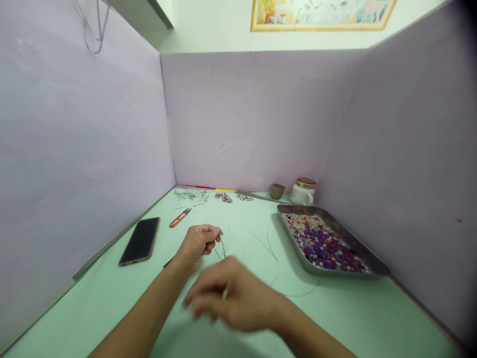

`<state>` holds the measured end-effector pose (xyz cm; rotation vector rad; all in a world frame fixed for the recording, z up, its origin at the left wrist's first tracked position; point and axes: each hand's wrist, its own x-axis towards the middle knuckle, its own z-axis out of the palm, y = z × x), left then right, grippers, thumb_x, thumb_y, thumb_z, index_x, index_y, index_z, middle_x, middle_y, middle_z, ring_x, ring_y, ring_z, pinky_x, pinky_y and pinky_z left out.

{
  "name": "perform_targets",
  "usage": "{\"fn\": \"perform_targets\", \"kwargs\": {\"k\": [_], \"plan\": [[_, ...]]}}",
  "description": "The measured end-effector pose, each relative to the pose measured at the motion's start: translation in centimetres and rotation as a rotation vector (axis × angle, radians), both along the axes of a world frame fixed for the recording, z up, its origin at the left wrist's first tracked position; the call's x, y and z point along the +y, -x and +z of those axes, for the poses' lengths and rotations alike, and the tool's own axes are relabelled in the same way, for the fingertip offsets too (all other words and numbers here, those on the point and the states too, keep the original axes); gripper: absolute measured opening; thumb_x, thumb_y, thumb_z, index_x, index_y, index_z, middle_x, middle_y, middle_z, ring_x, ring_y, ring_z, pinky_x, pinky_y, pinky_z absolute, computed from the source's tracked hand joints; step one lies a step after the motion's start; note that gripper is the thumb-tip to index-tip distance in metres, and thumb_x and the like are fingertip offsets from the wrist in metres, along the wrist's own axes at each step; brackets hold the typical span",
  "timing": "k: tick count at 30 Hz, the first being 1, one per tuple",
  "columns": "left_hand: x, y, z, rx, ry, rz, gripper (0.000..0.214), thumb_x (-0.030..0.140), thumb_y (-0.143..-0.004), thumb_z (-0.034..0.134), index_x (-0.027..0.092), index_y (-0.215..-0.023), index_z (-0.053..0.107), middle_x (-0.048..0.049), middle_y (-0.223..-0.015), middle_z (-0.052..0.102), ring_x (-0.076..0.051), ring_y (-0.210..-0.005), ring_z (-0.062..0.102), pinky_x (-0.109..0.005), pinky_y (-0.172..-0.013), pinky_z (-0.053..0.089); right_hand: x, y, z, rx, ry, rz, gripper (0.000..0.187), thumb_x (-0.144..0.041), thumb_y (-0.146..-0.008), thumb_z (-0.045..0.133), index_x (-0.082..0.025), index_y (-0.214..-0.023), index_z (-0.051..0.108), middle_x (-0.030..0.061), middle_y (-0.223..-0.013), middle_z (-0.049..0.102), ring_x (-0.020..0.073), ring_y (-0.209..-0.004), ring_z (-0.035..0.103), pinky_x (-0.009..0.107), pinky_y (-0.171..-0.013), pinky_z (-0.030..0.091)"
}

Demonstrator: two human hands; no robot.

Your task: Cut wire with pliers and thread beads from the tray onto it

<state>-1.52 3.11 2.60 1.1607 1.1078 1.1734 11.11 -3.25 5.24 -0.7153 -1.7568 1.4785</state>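
My left hand (199,243) is over the middle of the table, thumb and forefinger pinched on the top of a short beaded string (222,243). The small pale beads hang down from the fingertips, and their lower end passes behind my right hand. Closer to me is my right hand (238,296), blurred by motion, its fingers curled in and the thumb drawn towards the forefinger. Whatever its fingertips hold, if anything, is too smeared to make out. Loose thin threads or wires (266,246) lie on the green tabletop (246,214) beyond the hands.
On the right stands a metal tray (298,248) of purple, red and pale beads. Behind it are a white lidded mug (302,191) and a small brown cup (277,191). Orange thread snips (180,218) and a phone (140,241) lie left; beaded pieces (223,197) lie at the back.
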Motion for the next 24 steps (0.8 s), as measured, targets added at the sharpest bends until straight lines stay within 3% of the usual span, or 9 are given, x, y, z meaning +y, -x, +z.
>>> {"fn": "perform_targets", "kwargs": {"k": [1,3,4,8,12,18,24], "plan": [[-0.1,-0.1,0.1,0.003,0.000,-0.005,0.019,0.028,-0.063,0.059,0.012,-0.054,0.052,0.0035,-0.047,0.044,-0.003,-0.038,0.027,-0.019,-0.038,0.014,1.3,-0.8,-0.6,-0.023,-0.008,-0.102,0.008,-0.024,-0.063,0.060,-0.020,-0.061,0.067,-0.0009,-0.053,0.058,0.0093,-0.045,0.047,0.021,-0.044,0.038],[-0.2,-0.3,0.0,0.011,0.000,-0.005,0.020,0.029,-0.063,0.059,0.012,-0.055,0.053,0.0029,-0.049,0.045,-0.003,-0.038,0.027,-0.019,-0.038,0.014,3.6,-2.4,-2.0,-0.017,-0.003,-0.473,0.013,-0.024,-0.067,0.055,-0.018,-0.067,0.066,0.0002,-0.058,0.059,0.0090,-0.049,0.048,0.021,-0.048,0.039],[-0.2,-0.4,0.0,0.016,-0.003,-0.010,0.020,0.030,-0.062,0.059,0.012,-0.056,0.053,0.0024,-0.050,0.046,-0.003,-0.038,0.028,-0.019,-0.038,0.015,4.4,-3.0,-2.8,-0.007,0.044,-0.536,0.015,-0.026,-0.069,0.054,-0.018,-0.072,0.066,0.0017,-0.065,0.061,0.0099,-0.053,0.050,0.022,-0.048,0.040],[-0.4,-0.8,-0.3,0.032,-0.005,-0.022,0.021,0.032,-0.063,0.060,0.012,-0.058,0.055,0.0032,-0.048,0.043,-0.004,-0.040,0.029,-0.019,-0.039,0.017,5.2,-3.8,-5.2,0.016,0.157,-0.427,0.023,-0.034,-0.066,0.057,-0.016,-0.080,0.064,0.0055,-0.079,0.063,0.0157,-0.070,0.055,0.020,-0.044,0.039],[-0.5,-1.0,-0.3,0.030,0.018,-0.015,0.021,0.032,-0.062,0.060,0.012,-0.058,0.055,0.0055,-0.042,0.038,-0.004,-0.039,0.028,-0.019,-0.039,0.017,4.3,-3.1,-6.1,0.001,0.181,-0.335,0.025,-0.034,-0.066,0.058,-0.016,-0.082,0.064,0.0029,-0.069,0.061,0.0130,-0.061,0.053,0.019,-0.041,0.035],[-0.6,-1.2,-0.2,-0.013,0.011,0.030,0.020,0.030,-0.061,0.061,0.012,-0.056,0.053,0.0034,-0.052,0.045,-0.003,-0.040,0.030,-0.019,-0.038,0.017,4.2,-2.7,-6.6,0.011,0.191,-0.354,0.018,-0.029,-0.060,0.064,-0.015,-0.072,0.063,-0.0001,-0.060,0.057,0.0080,-0.047,0.045,0.020,-0.042,0.033],[-0.7,-1.0,-0.3,0.032,0.091,-0.023,0.024,0.032,-0.061,0.061,0.011,-0.074,0.060,-0.0038,-0.072,0.057,-0.002,-0.040,0.033,-0.019,-0.037,0.019,4.3,-2.7,-6.3,0.039,0.205,-0.472,0.018,-0.029,-0.060,0.064,-0.014,-0.069,0.061,-0.0005,-0.053,0.053,0.0097,-0.048,0.046,0.020,-0.039,0.032]]}}
